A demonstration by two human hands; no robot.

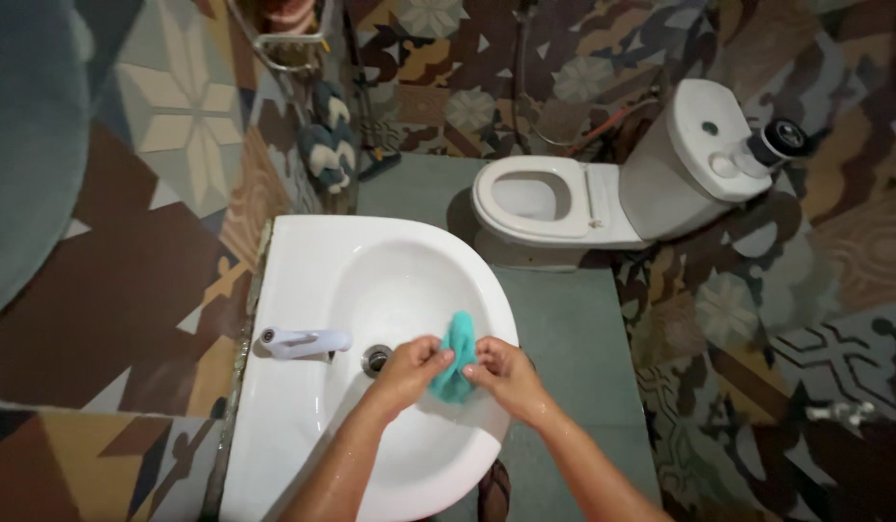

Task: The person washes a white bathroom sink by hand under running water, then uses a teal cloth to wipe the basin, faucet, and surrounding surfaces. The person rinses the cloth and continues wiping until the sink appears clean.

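Chrome lever tap (303, 341) at basin's left; drain (375, 360) partly hidden by left hand (409, 370). Both grips clench small teal cloth (455, 360) over white ceramic basin (303, 261), right hand (504, 375) opposite. White toilet (602, 188) stands beyond; forearms cut off below.

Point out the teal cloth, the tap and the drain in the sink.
teal cloth (455, 360): head view, on the bunched middle between both hands.
tap (306, 341): head view, on the white lever body.
drain (375, 360): head view, on the metal ring in the basin floor.
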